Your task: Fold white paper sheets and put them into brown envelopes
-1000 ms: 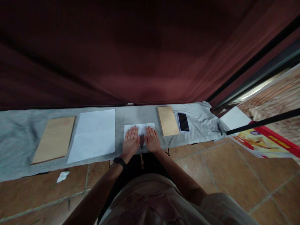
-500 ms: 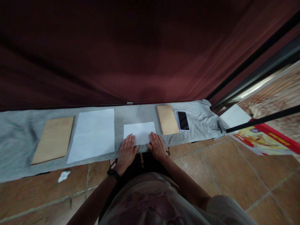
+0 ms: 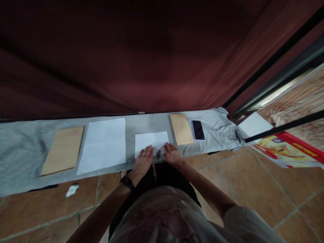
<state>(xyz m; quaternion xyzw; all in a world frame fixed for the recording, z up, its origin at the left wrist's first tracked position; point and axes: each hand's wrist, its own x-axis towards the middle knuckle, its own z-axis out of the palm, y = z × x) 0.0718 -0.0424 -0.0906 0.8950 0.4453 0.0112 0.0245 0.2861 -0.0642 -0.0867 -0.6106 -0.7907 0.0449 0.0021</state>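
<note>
Both hands have shifted since the earlier frame: the left hand point(image 3: 143, 164) has slid inward along the near edge of the small white sheet point(image 3: 152, 138), while the right hand point(image 3: 173, 156) stays at that sheet's near right corner with its fingers a little more bent. Nearest the body, a dark wristband point(image 3: 127, 182) circles the left wrist. Neither grip is clamped on anything: each hand lies palm down, fingers side by side, its fingertips on the paper, with the two hands apart and bare paper between them. Whether a thumb is tucked under the edge, I cannot tell.

That small sheet lies flat near the front of the cloth-covered tabletop point(image 3: 130, 128), in front of the body. It looks finished as far as being laid square and smoothed goes, though I judge the pressing along its near edge to be under way. Whether it is one layer or folded is too faint to tell.

To its left, the large white sheet point(image 3: 103, 145) lies spread out, no hand on it, and beyond that the large brown packet point(image 3: 63, 150). Just right of the small sheet, the small brown packet point(image 3: 181, 129) lies flat, with a phone point(image 3: 198, 130) beside it. Farthest off hangs a dark red curtain point(image 3: 157, 67).
</note>
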